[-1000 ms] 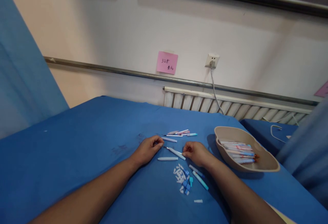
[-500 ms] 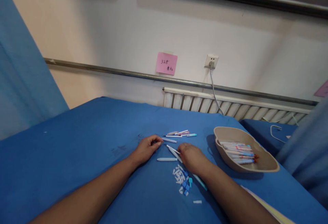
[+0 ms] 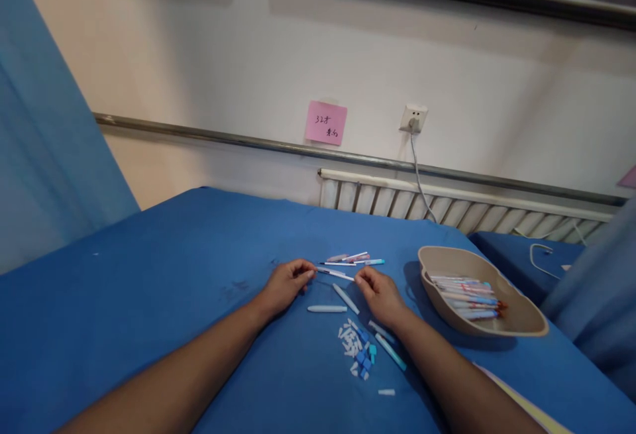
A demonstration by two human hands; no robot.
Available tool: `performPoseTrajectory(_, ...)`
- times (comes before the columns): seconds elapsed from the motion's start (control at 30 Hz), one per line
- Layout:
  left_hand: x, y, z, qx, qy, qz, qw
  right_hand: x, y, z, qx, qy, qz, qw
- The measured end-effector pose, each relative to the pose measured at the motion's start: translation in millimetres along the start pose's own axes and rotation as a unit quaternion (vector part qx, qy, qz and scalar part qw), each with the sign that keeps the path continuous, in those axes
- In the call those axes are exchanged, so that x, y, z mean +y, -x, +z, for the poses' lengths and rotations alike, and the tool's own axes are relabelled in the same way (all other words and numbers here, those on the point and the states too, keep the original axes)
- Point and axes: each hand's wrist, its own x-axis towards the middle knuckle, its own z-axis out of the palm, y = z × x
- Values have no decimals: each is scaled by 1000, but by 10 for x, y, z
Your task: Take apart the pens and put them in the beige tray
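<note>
Left hand (image 3: 285, 285) is curled on the blue cloth (image 3: 149, 288), fingertips pinched on the near end of a slim pen piece (image 3: 335, 273). It lies flat between my two hands, and I can't tell if it's a refill or a thin barrel. Just at 12 o'clock from it sits a little row of loose pens (image 3: 355, 260). At 6 o'clock there are two white barrels, one lying level (image 3: 326, 309) and one angled (image 3: 345, 298), both untouched. Further toward me is a heap of small white and blue caps (image 3: 358, 348) with a teal pen (image 3: 390, 351) beside it at 3 o'clock. Right hand (image 3: 380, 295) has thumb and forefinger closed on the far end of that same slim piece, other fingers tucked. Out at 3 o'clock, well apart, the beige tray (image 3: 521, 325) holds a bundle of finished-looking pens (image 3: 467, 291). My read: a fair batch is done and binned, but with that many caps and barrels on the cloth, there's plenty left.
</note>
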Motion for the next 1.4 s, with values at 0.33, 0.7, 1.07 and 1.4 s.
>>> performPoseTrajectory(0.33, 5, 10, 13, -20, -3, 15, 1000, 29, 4, 23, 16, -22, -11, 1000)
performPoseTrajectory(0.7, -17, 8, 6, -23, -17, 26, 999, 71, -11, 36, 30, -37, -4, 999)
performPoseTrajectory(1.07, 46, 50, 10, -41, -30, 24, 998, -16, 13, 26, 12, -23, -13, 1000)
performPoseTrajectory(1.4, 248, 207, 123, -45, 27, 9, 999, -244, 121, -20, -26, 30, -31, 999)
